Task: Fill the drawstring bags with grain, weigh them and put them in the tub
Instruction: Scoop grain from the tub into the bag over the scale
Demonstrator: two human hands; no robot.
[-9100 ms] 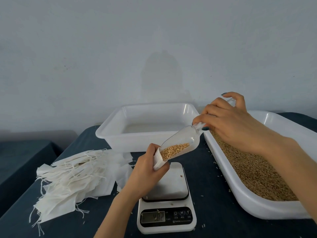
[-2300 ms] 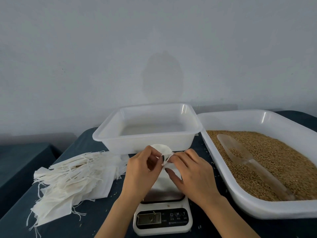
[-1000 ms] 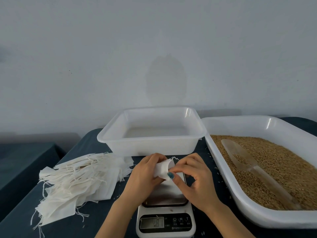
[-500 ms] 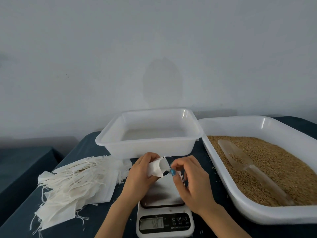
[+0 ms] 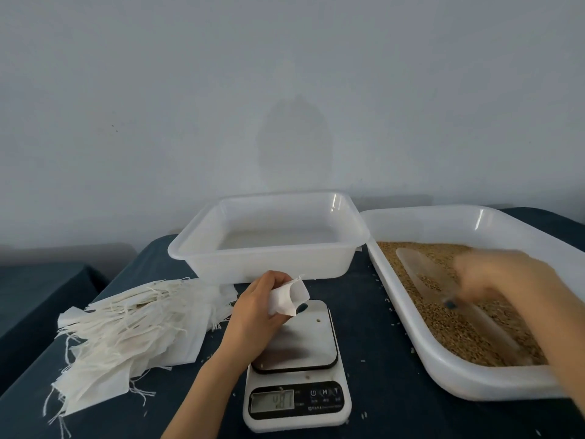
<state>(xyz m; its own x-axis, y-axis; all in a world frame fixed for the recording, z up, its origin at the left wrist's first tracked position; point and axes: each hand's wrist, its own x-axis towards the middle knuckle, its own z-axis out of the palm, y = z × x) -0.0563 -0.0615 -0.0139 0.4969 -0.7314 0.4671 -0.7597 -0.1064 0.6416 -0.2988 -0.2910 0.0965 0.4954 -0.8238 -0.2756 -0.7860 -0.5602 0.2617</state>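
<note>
cam: head, single wide-angle view worn on the person's head | faces: forward and down over the table (image 5: pixel 373 337) toward the wall (image 5: pixel 285 90) | range: near, scale (image 5: pixel 297 403) close at the bottom edge, tub (image 5: pixel 269 261) farther back | frame: wall fills the upper half

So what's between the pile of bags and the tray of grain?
The scale, with the left hand holding a bag over it, seen from the head camera.
</note>
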